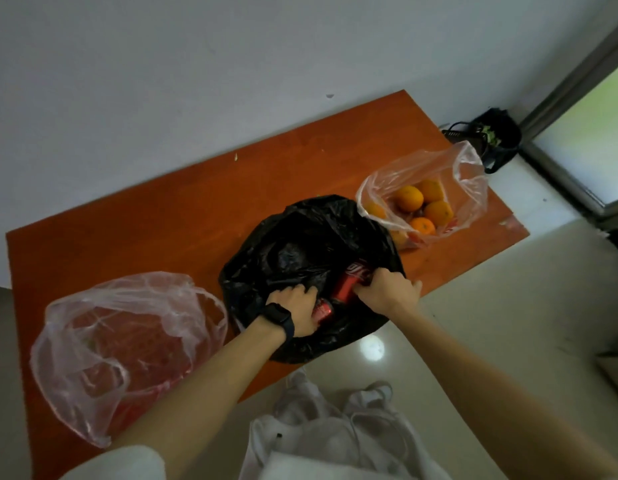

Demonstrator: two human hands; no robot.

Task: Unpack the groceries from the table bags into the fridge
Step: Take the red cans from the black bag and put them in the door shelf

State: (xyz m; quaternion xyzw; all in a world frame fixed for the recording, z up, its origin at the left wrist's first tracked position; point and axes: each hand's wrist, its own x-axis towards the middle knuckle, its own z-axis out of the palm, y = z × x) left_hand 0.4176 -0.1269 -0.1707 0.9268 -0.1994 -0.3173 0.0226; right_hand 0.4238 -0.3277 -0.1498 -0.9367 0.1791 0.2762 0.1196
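A black plastic bag [300, 244] lies open at the front edge of the orange-brown table [162, 216]. Both my hands reach into its mouth. My left hand [297, 308], with a dark watch on the wrist, grips a small red can [323, 311]. My right hand [387, 289] has its fingers curled round a larger red soda can [349, 282] that lies tilted in the bag. Whatever else the bag holds is hidden by its dark folds.
A clear bag with several oranges [421, 202] sits at the table's right end. Another clear bag holding red contents [127, 348] sits at the front left. A dark basket [491, 136] stands on the floor by the window. A wall runs behind the table.
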